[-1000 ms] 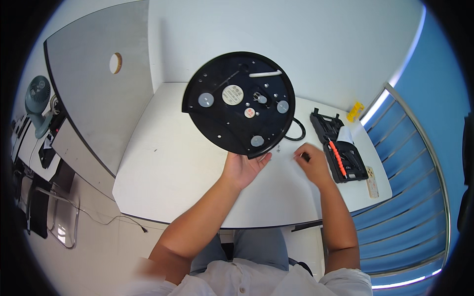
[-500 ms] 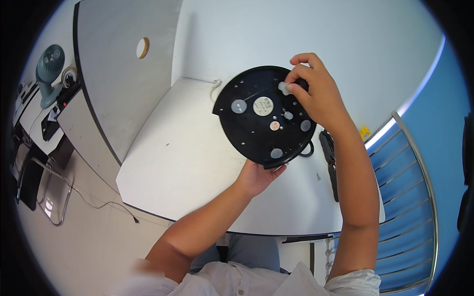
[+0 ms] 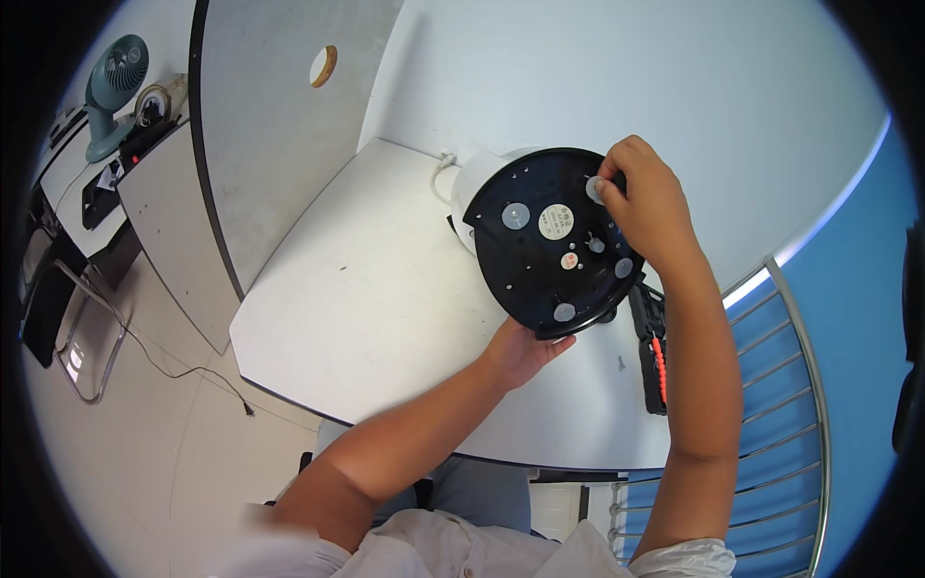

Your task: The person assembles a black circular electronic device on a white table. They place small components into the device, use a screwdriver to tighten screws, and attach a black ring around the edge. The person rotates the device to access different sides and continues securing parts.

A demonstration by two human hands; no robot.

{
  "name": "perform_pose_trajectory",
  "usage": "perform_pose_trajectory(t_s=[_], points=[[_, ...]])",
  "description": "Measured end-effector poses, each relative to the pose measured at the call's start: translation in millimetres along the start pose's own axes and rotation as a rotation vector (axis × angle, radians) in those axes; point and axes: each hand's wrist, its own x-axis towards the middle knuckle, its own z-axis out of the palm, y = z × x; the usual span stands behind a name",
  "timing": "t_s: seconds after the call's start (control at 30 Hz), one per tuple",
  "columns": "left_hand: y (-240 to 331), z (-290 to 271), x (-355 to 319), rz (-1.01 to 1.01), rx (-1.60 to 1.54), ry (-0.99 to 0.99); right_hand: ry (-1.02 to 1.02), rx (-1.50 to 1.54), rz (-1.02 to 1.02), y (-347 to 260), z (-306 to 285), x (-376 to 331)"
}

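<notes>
A white appliance [image 3: 471, 183] is tipped so that its round black base [image 3: 520, 265] faces me. Several translucent suction-cup feet, such as the foot [image 3: 515, 216] at the left, sit on the base, with two round labels near its middle. My left hand [image 3: 525, 354] is under the near edge, its palm upward, holding the base up there. At the far right edge, my right hand [image 3: 641, 193] pinches a translucent suction cup [image 3: 594, 191] against the base between thumb and fingers. My fingers partly cover that cup.
The appliance is over a white table [image 3: 376, 299]. A black open case [image 3: 651, 347] with a red-orange strip inside lies at the right. A grey partition [image 3: 270, 125] stands left, metal railing [image 3: 809, 385] right. A plug and cable [image 3: 248, 408] lie on the floor.
The tilted base has shifted rightward in view, exposing more of the white body behind it. My right hand's pinched suction cup now lies against the base near its edge. The view has swung slightly.
</notes>
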Motion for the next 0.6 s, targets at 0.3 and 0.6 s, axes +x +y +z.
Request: perform_pose_trajectory(t_s=[0.3, 0.6], points=[[2, 6, -1, -0.001, -0.021, 0.030, -0.013, 0.022, 0.083, -9, 3, 2], [8, 14, 2, -0.006, 0.012, 0.017, 0.355, 0.226, -0.022, 6, 0, -16]])
